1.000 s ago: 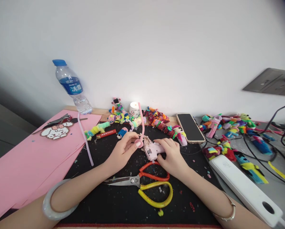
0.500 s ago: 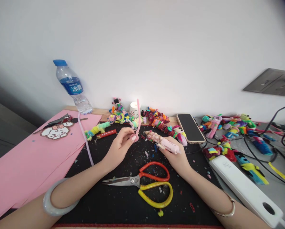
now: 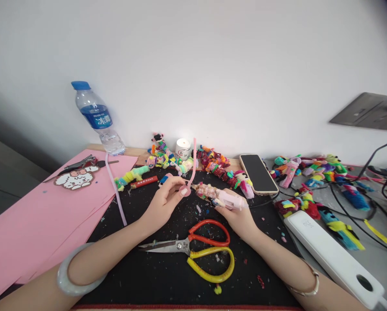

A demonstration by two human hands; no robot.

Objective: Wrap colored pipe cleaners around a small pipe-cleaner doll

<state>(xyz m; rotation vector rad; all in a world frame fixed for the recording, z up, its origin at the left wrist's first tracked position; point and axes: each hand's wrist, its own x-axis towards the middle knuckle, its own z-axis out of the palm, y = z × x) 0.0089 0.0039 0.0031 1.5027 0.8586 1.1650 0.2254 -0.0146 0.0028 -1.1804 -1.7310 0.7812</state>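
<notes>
Pinching a pink pipe cleaner (image 3: 192, 166) between thumb and fingertips, the left hand (image 3: 163, 203) is closed on the stem's curled lower end, so the stem stands nearly upright above the black mat (image 3: 167, 276). Just right of that curl, and almost meeting it, is the nozzle end of a pink glue gun (image 3: 219, 196), which the right hand (image 3: 237, 215) grips from below with its fingers wrapped round the body; the gun lies nearly level, its tip crusted with coloured scraps, pointing toward the pipe cleaner. Both hands hover over the middle of the mat. Nearer the person than the glue gun, a pair of scissors (image 3: 198, 248) with one orange and one yellow handle lies flat on the mat, blades pointing left. Beyond the glue gun, along the wall, runs a row of small pipe-cleaner figures (image 3: 212, 164), with a small white cup (image 3: 183, 148) among them. A phone (image 3: 258, 173) lies face up to the right of the glue gun, and past it a white power strip (image 3: 332, 255) and more bright figures among black cables. Left of the pipe cleaner, a second pale stem (image 3: 115, 190) lies across the edge of pink paper sheets (image 3: 34, 224), where a water bottle (image 3: 98, 117) leans by the wall. A pale bangle (image 3: 73, 276) circles the left wrist.
</notes>
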